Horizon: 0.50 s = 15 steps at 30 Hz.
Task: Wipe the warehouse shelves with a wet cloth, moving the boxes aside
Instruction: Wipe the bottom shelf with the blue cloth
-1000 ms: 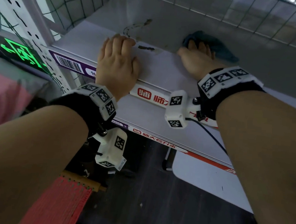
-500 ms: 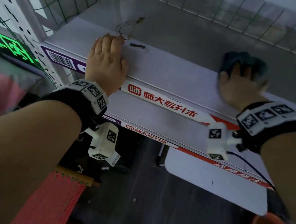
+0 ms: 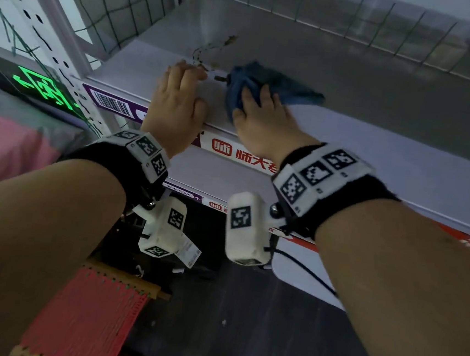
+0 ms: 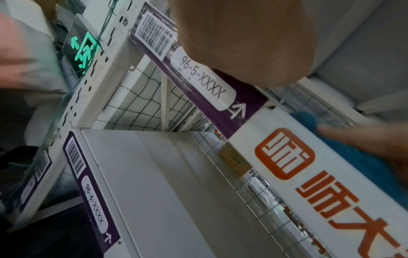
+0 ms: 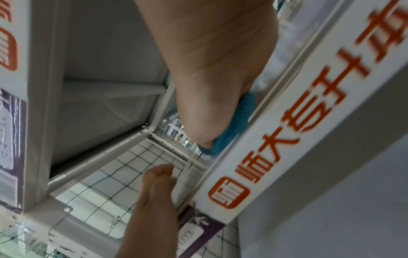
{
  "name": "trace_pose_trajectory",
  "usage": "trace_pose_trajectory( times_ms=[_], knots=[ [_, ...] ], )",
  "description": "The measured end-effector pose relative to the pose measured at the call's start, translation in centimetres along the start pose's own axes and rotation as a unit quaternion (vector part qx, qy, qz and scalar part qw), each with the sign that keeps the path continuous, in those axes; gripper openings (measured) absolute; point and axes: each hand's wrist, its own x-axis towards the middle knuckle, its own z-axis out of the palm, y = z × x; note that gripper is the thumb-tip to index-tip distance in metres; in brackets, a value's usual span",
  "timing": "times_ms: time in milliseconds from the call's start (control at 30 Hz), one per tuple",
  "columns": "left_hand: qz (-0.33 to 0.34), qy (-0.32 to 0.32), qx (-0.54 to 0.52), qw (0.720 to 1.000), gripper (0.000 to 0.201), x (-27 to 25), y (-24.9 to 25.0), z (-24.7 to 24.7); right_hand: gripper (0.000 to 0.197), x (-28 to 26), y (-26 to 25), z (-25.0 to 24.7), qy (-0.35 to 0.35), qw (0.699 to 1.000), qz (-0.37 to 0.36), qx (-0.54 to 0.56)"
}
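One blue cloth (image 3: 268, 83) is lying under the flat right hand (image 3: 265, 123), left hand (image 3: 174, 106) spread just beside; shelf label (image 4: 198, 82) reading 96-5-XXXX.

Dim light. Dark wood-look floor (image 3: 241, 336) bottom center. Lit green exit sign (image 3: 43, 87) at left edge, pink fabric (image 3: 1, 149) just below it. Red woven mat (image 3: 80, 315) lower left. Green netting (image 3: 115, 2) upper left, wire grid (image 3: 386, 23) across top right.

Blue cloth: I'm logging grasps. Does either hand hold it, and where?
The right hand presses flat on the bunched left end of the blue cloth, not gripping it. The left hand lies flat on the shelf, holding nothing.
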Motion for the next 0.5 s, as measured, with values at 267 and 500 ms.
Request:
trace_pose_trajectory(
  times_ms=[267, 500],
  knots=[
    [-0.119, 0.031, 0.022, 0.992, 0.048, -0.1, -3.3, -2.0, 0.065, -5.9, 6.0, 0.1, 0.048, 0.976, 0.210, -0.025],
    [-0.138, -0.024, 0.077, 0.987, 0.043, -0.1, -6.7, -4.3, 0.062, -2.5, 1.8, 0.0, 0.025, 0.987, 0.156, -0.017]
  ],
)
